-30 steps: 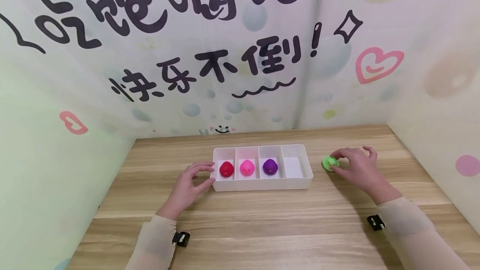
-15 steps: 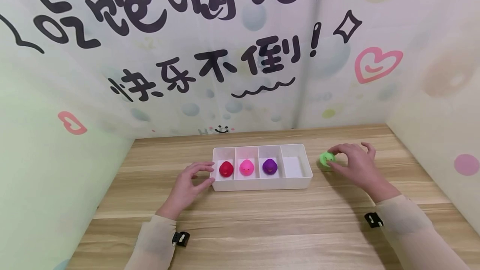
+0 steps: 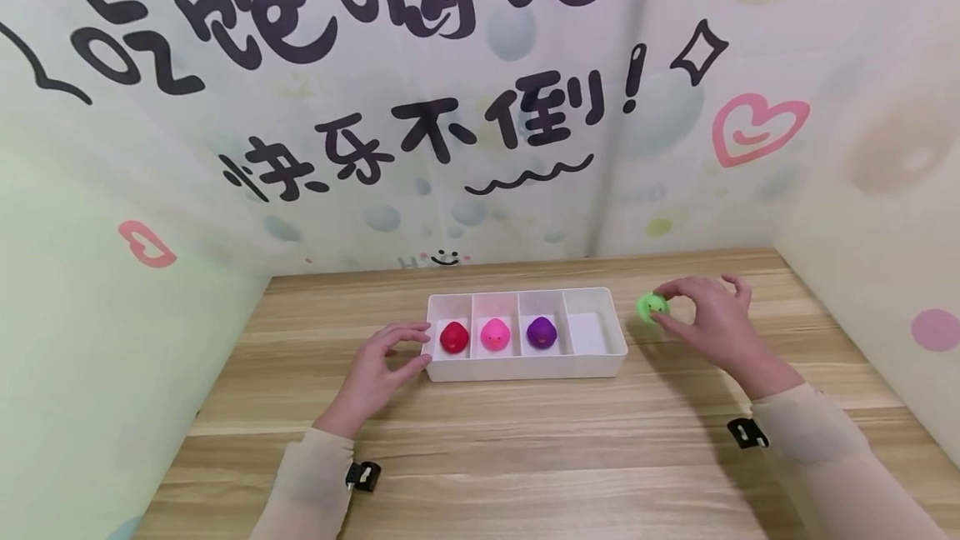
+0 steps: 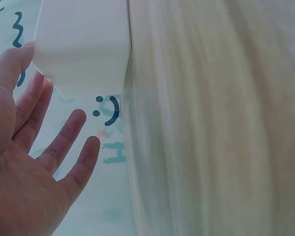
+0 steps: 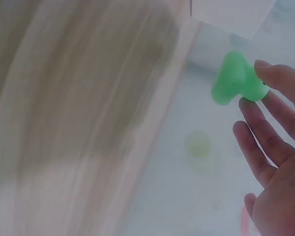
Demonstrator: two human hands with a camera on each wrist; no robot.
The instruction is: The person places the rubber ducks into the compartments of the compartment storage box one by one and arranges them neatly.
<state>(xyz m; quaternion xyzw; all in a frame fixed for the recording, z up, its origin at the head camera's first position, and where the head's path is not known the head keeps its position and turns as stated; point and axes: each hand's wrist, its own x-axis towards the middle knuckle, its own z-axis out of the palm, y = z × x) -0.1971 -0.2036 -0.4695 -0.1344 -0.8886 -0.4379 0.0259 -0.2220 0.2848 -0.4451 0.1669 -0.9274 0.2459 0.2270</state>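
Note:
A white divided box (image 3: 525,368) stands on the table with a red toy duck (image 3: 453,337), a pink toy duck (image 3: 495,335) and a purple toy duck (image 3: 542,332), one per compartment. Its rightmost compartment holds nothing. My left hand (image 3: 378,369) touches the box's left end with thumb and fingertips; in the left wrist view its other fingers spread loosely beside the box wall (image 4: 88,44). Right of the box, my right hand (image 3: 712,323) pinches a green toy duck (image 3: 651,307) by its head. In the right wrist view this green duck (image 5: 231,78) hangs above the table.
The wood-grain table (image 3: 525,457) ends at a printed back wall (image 3: 450,223) with black lettering. Pale side walls rise at left (image 3: 90,340) and right (image 3: 870,273). A black strap device sits on each wrist.
My right hand has raised the green toy duck off the table and carried it slightly left, closer to the box. The left hand has stayed at the box's left end.

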